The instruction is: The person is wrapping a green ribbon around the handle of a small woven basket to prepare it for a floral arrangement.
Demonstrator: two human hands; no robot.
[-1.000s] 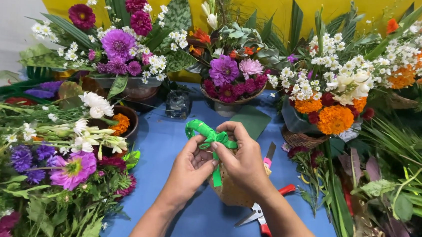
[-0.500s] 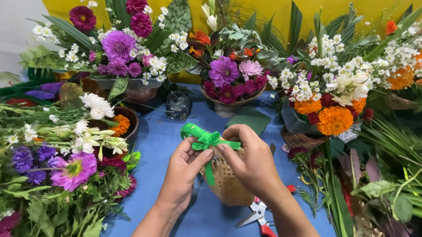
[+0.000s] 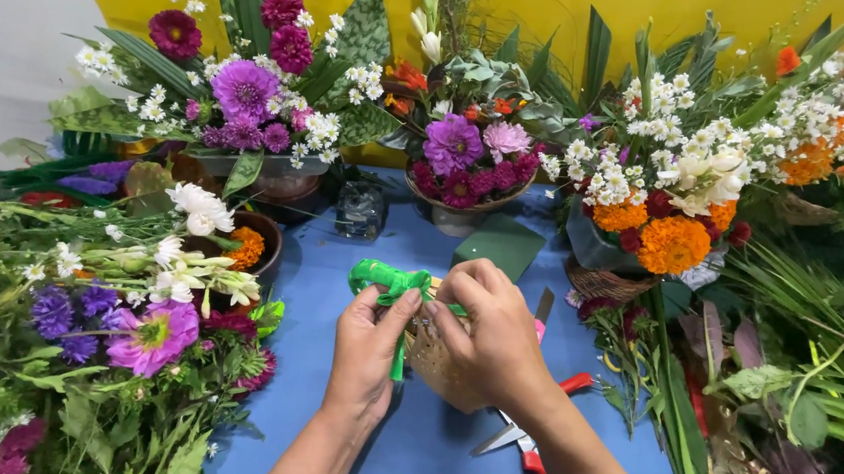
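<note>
1. Green ribbon (image 3: pixel 385 282) sits at the top of a small woven basket (image 3: pixel 432 360), which stands on the blue table (image 3: pixel 324 269) just in front of the dark green foam block (image 3: pixel 502 243).
2. The left hand (image 3: pixel 365 351) pinches the ribbon where its loops meet, thumb and fingers pressed together on it.
3. The right hand (image 3: pixel 490 333) curls over the basket's top just right of the knot, fingertips closed on the ribbon's other side; the exact grip is partly hidden.
4. Judging by how it lies, the bow looks largely formed: loops stand up left of the knot and a tail hangs down the basket's front. Tightening and evening the loops appears to be what remains.
5. Red-handled scissors (image 3: pixel 526 441) lie just right of the basket, and a pink-handled knife (image 3: pixel 541 312) behind them.
6. Loose cut flowers (image 3: pixel 133 335) are heaped left of the basket; finished arrangements (image 3: pixel 469 150) stand behind it.
</note>
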